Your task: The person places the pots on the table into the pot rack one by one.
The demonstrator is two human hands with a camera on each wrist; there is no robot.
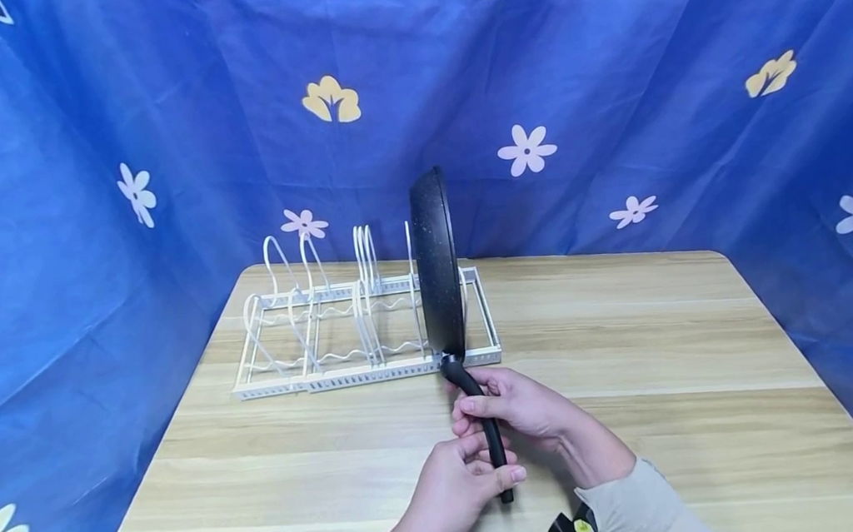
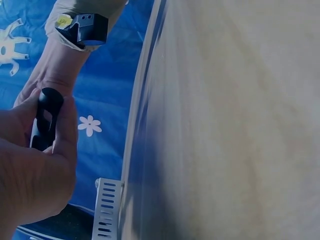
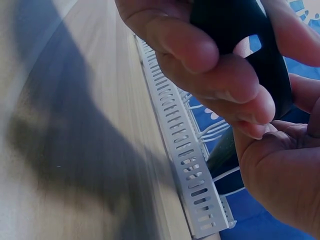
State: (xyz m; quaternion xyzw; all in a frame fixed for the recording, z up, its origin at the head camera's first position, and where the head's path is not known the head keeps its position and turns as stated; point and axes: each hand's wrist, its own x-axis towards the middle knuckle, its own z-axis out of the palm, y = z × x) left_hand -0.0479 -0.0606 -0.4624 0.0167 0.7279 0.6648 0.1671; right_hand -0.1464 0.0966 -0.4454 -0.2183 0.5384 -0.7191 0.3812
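On the left of the wooden table (image 1: pixel 664 322) stands a white wire rack (image 1: pixel 375 376), its looped dividers rising in rows along slotted rails. At its right-hand end a black speckled frying pan (image 1: pixel 437 265) stands upright on edge between dividers (whether it bears on the rack's base, I cannot tell). Its handle (image 1: pixel 495 444) slopes toward the person. The left hand (image 1: pixel 459 485) is clamped on the handle near its free end; the right hand (image 1: pixel 531 408), just beyond, pinches it closer to the pan.

Matt pan (image 1: pixel 437 265) (smooth handle (image 1: pixel 494 439))
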